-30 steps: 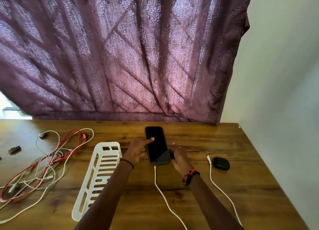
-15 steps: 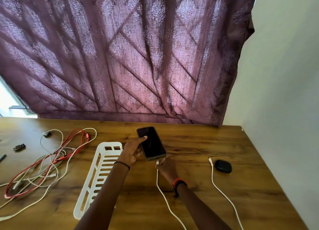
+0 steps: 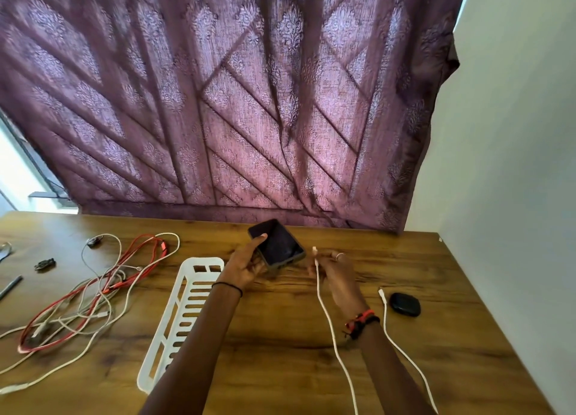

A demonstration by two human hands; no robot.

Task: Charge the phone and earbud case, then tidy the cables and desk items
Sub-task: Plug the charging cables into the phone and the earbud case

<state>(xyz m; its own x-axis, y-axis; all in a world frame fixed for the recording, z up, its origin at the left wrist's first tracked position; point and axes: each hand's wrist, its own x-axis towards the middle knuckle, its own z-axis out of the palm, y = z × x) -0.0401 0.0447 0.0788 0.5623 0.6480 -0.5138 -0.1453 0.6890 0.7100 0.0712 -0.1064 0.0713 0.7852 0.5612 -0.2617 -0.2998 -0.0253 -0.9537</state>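
Note:
My left hand (image 3: 246,266) holds a black phone (image 3: 277,243) lifted and tilted above the wooden desk (image 3: 280,346), thumb on its dark screen. Just right of the phone, my right hand (image 3: 338,277) pinches a white charging cable (image 3: 325,315) near its plug, which points up a short gap from the phone's lower edge. A black earbud case (image 3: 405,304) lies at the right on the desk. A second white cable (image 3: 402,352) ends with its plug just left of the case, not touching it.
A white slotted plastic tray (image 3: 174,327) lies left of my left arm. A tangle of red and white cables (image 3: 93,290) spreads over the desk's left side, with small dark items (image 3: 45,263) beyond it. A purple curtain (image 3: 249,103) hangs behind; a wall stands at the right.
My left hand has lifted and turned the phone off the desk. My right hand has picked up the white cable's plug end and raised it beside the phone.

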